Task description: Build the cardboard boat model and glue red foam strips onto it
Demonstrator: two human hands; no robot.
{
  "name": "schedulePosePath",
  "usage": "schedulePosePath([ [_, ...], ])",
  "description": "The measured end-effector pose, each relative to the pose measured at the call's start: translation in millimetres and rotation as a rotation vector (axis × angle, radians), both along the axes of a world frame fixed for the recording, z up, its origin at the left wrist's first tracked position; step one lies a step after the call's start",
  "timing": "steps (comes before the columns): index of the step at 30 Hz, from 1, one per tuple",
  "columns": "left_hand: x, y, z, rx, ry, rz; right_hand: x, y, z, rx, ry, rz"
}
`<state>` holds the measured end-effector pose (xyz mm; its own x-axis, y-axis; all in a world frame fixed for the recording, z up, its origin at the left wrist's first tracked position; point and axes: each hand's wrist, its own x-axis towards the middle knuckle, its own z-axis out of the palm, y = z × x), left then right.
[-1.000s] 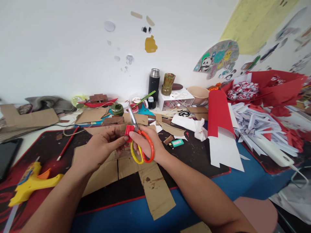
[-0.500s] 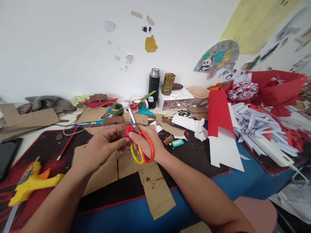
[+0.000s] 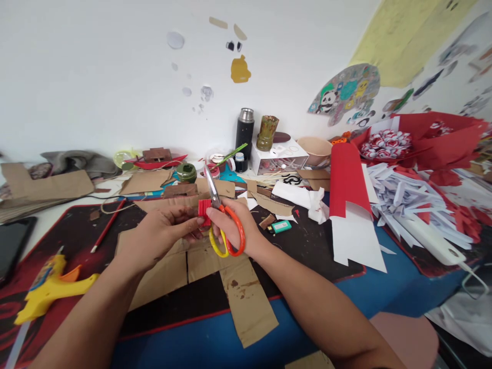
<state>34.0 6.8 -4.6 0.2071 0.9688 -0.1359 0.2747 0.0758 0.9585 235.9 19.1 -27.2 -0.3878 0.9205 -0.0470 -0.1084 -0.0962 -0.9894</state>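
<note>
Over the middle of the dark mat (image 3: 319, 256), seen from the head cam, both hands are up close together and both have hold of something. The left hand (image 3: 157, 233) has a small red ridged piece (image 3: 204, 207) in a pinch, thumb on the near side and fingertips behind, with barely more gap than the piece itself takes up. Looks like just its left edge is gripped. Can't really make out how the fingers sit round the back.

The right hand (image 3: 242, 225) is wrapped round the scissors (image 3: 237, 230), the ones with an orange and a yellow handle loop. Blades point up and away, pretty much together, just right of the red piece. Right thumb is right at the piece's edge; can't tell if it's pressing on it. Which fingers are through which loop is hidden too.

Below the hands there's cut cardboard (image 3: 246, 302) with brown smudges. Off to the left is a yellow glue gun (image 3: 52, 289) plus a red pencil (image 3: 109, 225), and near the right wrist a green lighter (image 3: 280, 227).
</note>
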Motion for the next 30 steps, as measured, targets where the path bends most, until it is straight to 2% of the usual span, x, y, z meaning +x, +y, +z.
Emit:
schedulePosePath([
  [17, -3.0, 1.6, 3.8, -0.032, -0.016, -0.056, 0.5, -2.6, 3.4, 0.015, -0.043, 0.015],
  [30, -2.3, -1.4, 1.9, -0.085, 0.025, -0.036, 0.9, -5.2, 7.5, -0.004, -0.041, 0.034],
])
